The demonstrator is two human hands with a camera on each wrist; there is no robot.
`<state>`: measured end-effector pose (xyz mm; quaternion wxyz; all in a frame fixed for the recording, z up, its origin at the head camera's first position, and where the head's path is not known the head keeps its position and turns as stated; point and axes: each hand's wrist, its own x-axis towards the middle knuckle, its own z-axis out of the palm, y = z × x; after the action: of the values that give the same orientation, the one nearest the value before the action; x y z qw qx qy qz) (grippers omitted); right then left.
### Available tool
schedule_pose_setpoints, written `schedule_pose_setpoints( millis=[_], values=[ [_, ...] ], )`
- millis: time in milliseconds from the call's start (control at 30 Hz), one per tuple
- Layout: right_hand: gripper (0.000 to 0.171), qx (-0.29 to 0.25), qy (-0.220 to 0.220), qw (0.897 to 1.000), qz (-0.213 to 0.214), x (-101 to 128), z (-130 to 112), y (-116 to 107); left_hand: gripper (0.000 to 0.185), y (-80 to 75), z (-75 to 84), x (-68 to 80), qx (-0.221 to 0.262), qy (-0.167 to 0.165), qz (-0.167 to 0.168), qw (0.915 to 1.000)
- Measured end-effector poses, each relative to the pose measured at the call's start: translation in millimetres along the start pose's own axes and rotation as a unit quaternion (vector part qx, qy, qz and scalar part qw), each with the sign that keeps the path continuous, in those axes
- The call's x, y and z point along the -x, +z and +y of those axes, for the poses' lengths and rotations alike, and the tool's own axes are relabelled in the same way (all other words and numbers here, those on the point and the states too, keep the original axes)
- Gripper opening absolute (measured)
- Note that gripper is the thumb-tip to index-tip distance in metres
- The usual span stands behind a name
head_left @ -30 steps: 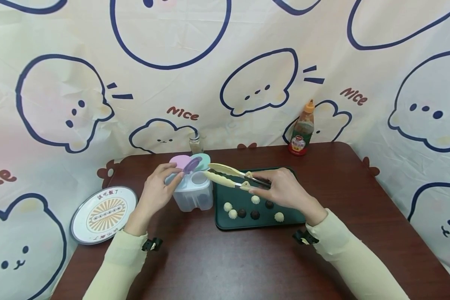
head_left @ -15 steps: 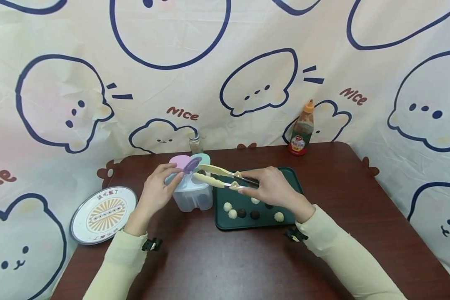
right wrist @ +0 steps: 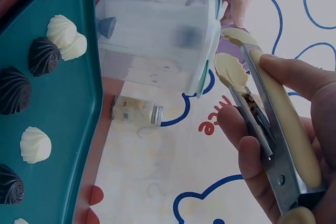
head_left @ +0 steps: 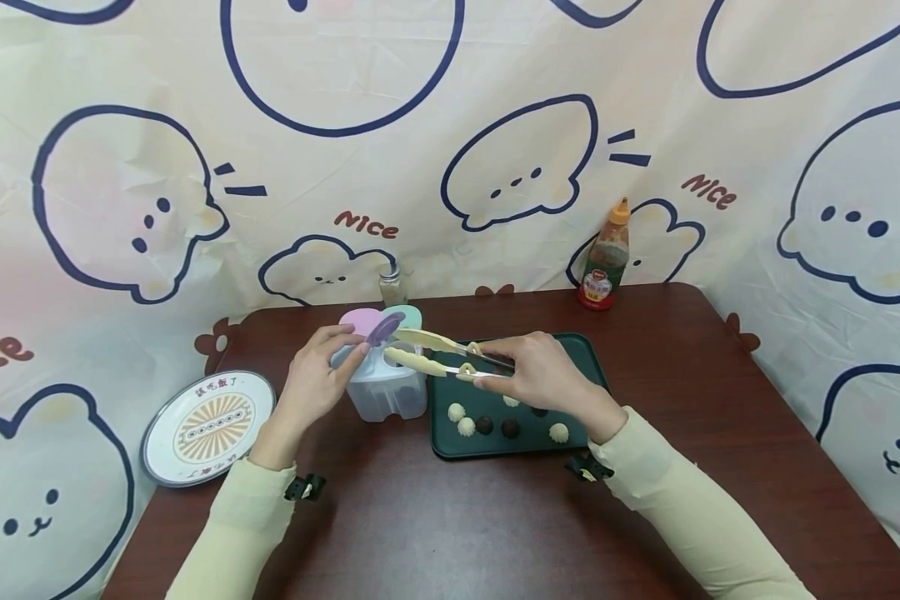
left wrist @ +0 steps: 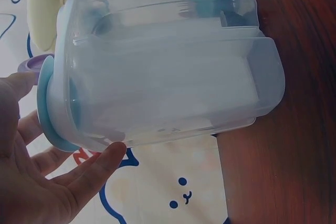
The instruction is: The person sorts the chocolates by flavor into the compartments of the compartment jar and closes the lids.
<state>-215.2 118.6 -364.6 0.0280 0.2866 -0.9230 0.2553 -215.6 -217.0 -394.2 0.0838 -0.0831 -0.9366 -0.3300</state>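
My left hand (head_left: pixel 317 373) holds up the small purple lid (head_left: pixel 385 330) of a translucent, compartmented container (head_left: pixel 387 392). In the left wrist view its thumb is against that lid, and other fingers touch the blue lid (left wrist: pixel 46 103) and container wall. My right hand (head_left: pixel 543 373) grips cream-tipped tongs (head_left: pixel 417 362), whose tips stand apart over the container's top. Nothing shows between the tips in the right wrist view. Through the wall there, a dark blurred shape (right wrist: pixel 187 36) and a dark piece (right wrist: pixel 106 27) show. A green tray (head_left: pixel 450 450) bears cream swirled pieces (head_left: pixel 558 433) and dark ones (head_left: pixel 510 429).
A round patterned plate (head_left: pixel 157 450) lies at the left of the brown table (head_left: pixel 450 533). Behind the container stands a small glass jar (head_left: pixel 392 289). A sauce bottle (head_left: pixel 602 267) is at the back right, before the printed cloth (head_left: pixel 495 67).
My right hand has carried the tongs left, from the tray side to over the container. A dark piece seen by the tips half a second ago no longer shows there. The left hand stays put.
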Motion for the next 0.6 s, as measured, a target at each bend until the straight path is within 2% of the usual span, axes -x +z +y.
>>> schedule_pose_setpoints(
  millis=[233,600],
  values=[
    [0.049,-0.002,0.008,1.0,-0.003,3,1,-3,0.054,-0.1,0.5,-0.8,-0.001,0.002,0.001,1.0],
    [0.05,0.009,-0.001,1.0,0.007,16,16,-10,0.055,0.4,-0.1,-0.1,-0.004,0.005,0.004,1.0]
  ],
)
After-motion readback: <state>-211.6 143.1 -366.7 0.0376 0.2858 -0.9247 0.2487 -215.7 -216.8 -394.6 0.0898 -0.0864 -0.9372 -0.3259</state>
